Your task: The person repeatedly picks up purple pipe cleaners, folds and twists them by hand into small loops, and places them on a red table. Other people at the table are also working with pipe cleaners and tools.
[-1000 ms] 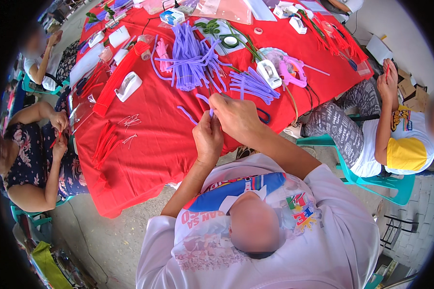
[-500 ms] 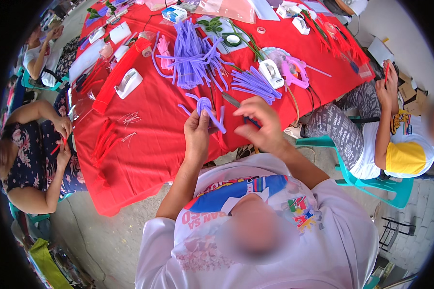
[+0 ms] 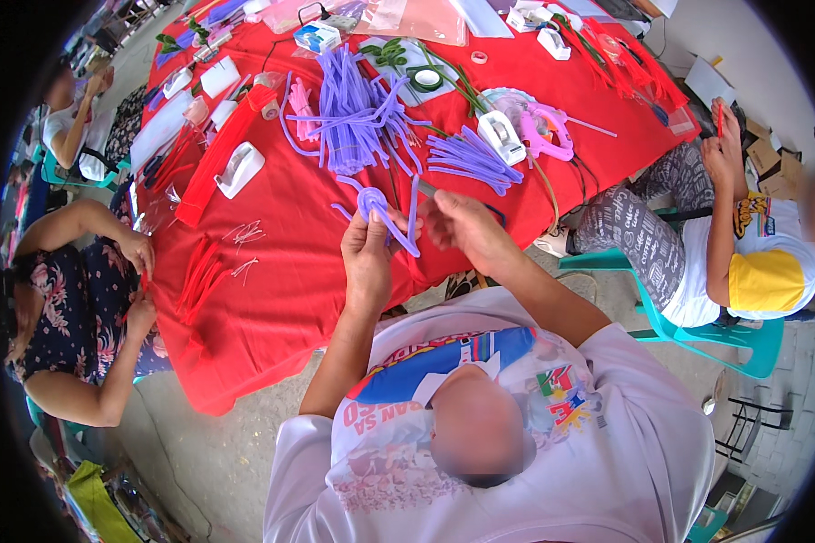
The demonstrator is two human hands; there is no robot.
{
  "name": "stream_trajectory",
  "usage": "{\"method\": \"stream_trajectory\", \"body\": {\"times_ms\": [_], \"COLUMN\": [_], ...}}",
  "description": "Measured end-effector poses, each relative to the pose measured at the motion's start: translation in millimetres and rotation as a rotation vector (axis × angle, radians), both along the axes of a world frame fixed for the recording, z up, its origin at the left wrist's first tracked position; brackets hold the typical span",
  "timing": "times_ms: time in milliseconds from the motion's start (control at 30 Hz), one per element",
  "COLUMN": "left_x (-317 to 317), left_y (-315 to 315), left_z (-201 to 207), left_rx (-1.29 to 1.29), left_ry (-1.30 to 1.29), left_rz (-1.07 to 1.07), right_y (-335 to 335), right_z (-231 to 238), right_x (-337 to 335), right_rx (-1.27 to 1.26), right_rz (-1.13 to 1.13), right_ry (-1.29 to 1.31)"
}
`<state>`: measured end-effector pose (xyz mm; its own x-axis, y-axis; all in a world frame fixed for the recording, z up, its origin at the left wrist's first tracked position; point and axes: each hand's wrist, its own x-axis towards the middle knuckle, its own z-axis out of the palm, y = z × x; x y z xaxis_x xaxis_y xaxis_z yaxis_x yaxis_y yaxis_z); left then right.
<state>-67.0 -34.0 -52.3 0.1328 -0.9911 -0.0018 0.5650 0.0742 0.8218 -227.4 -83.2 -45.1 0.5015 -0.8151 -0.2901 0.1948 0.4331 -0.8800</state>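
My left hand pinches a purple pipe cleaner piece wound into a small round coil, with loose ends sticking out. Just to its right is my right hand, its fingers loosely bent and apart, close to one upright purple end. Nothing shows in its grasp, though its inner side is partly hidden. Behind this hand a grey blade of a cutting tool lies on the table; the rest is mostly covered. Beyond my hands are a large bundle of purple pipe cleaners and a smaller pile of purple pipe cleaners.
On the red tablecloth stand white tape dispensers, a pink glue gun, green tape and red pipe cleaners. Co-workers sit left and right; a teal chair is at right.
My right hand has moved left, toward the coiled pipe cleaner, and its fingers have drawn in somewhat. My left hand keeps its hold. The left co-worker's hands have shifted.
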Motion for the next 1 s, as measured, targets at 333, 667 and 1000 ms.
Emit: {"method": "stream_trajectory", "body": {"times_ms": [333, 667, 1000], "left_x": [5.7, 1.3, -9.4], "left_y": [5.8, 2.5, 7.9], "left_z": [-8.1, -6.4, -8.5], "left_rx": [-0.136, -0.211, -0.016], "left_ry": [-0.277, -0.299, -0.794], "left_rz": [0.245, 0.262, 0.333], "right_y": [21.8, 24.1, 10.9], "right_z": [14.8, 22.8, 27.7], "right_x": [10.3, 20.1, 32.2], "right_rx": [0.387, 0.042, -0.300], "right_rz": [0.348, 0.094, -0.091], "right_ry": [-0.409, -0.311, -0.087]}}
